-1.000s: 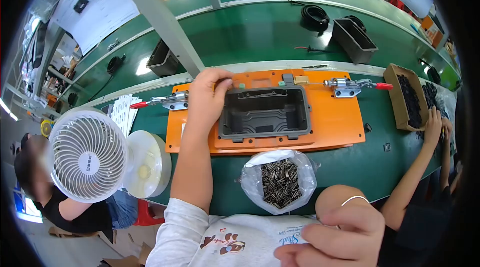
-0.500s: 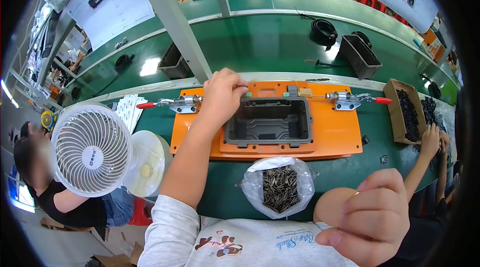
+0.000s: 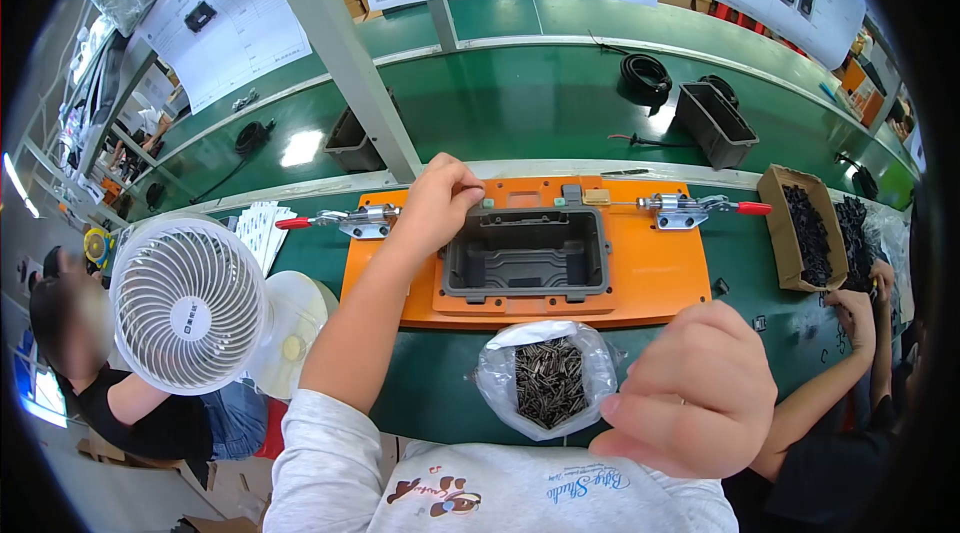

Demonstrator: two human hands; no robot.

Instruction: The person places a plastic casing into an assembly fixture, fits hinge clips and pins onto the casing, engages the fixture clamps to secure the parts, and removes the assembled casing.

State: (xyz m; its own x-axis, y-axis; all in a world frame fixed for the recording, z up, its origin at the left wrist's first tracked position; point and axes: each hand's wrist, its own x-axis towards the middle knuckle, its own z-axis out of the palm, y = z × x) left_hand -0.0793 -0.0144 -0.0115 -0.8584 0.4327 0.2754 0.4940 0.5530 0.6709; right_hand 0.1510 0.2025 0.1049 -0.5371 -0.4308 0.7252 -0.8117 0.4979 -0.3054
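A dark grey plastic box [image 3: 525,273] sits open side up in an orange fixture [image 3: 655,278]. My left hand [image 3: 440,205] is at the box's upper left corner, thumb and fingers pinched together; what they hold, if anything, is hidden. Beside those fingertips is a small green block [image 3: 488,204]. Close to the camera, my right hand [image 3: 695,388] is curled into a fist above the bench, its contents out of sight. Between me and the fixture lies a clear plastic bag [image 3: 495,373] full of small metal pins [image 3: 550,383].
Red-handled toggle clamps [image 3: 370,221] [image 3: 685,211] flank the box. A white fan [image 3: 190,303] stands at left. On the right, a co-worker's hands [image 3: 860,313] are near a cardboard box [image 3: 790,233] of black parts. A grey post [image 3: 350,63] rises behind the fixture.
My right fist has shifted left and slightly upward in view. My left hand stays pinched at the box corner. The co-worker's near hand has moved down, away from the cardboard box.
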